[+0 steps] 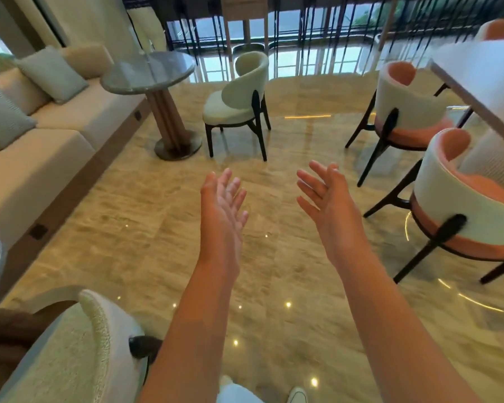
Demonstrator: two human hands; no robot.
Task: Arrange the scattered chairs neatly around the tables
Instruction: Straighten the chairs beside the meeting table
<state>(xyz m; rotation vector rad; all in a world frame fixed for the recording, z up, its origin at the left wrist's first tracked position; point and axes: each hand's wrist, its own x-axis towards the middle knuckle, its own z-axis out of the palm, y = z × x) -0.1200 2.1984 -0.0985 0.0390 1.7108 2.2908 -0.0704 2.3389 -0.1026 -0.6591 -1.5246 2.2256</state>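
Over the marble floor (146, 228), my left hand (224, 205) and right hand (329, 199) reach out empty, fingers spread; cream chair (239, 94) stands far ahead, right of round table (149, 71).

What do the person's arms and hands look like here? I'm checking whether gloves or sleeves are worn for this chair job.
No gloves and no sleeves show: both forearms are bare up to the frame's lower edge. The left hand and the right hand carry no visible rings, watch, bands or markings.
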